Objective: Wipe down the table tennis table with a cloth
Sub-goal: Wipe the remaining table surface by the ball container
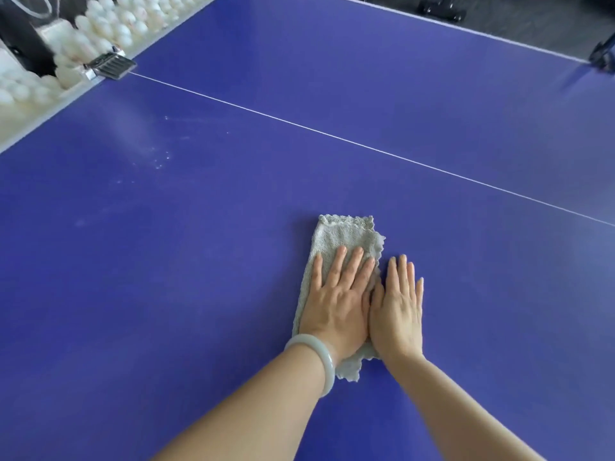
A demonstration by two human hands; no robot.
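Two bare forearms reach in from the near edge of the blue counter [199,261], a pale bracelet [319,357] on the left wrist. The left hand [336,294] lies flat, fingers straight and slightly spread, pressing on a folded grey cloth [346,232] and gripping nothing. The right hand [397,307] lies equally flat just beside it, palm mostly on the bare surface, its thumb side touching the cloth's right edge. The cloth is spread on the counter directly under the left hand. Its long axis runs away from the person, and its frilled far end pokes out beyond the fingertips. That makes the left hand the working one, and a push straight ahead would likely carry the cloth lengthwise toward the thin white line [332,133] crossing the surface. Farther off to the left, a scatter of pale droplets and smears [159,158] marks a patch that looks unwiped, well apart from the cloth. Beyond it, a metal clamp [111,64] sits at the counter's edge beside a bank of white balls [109,24].
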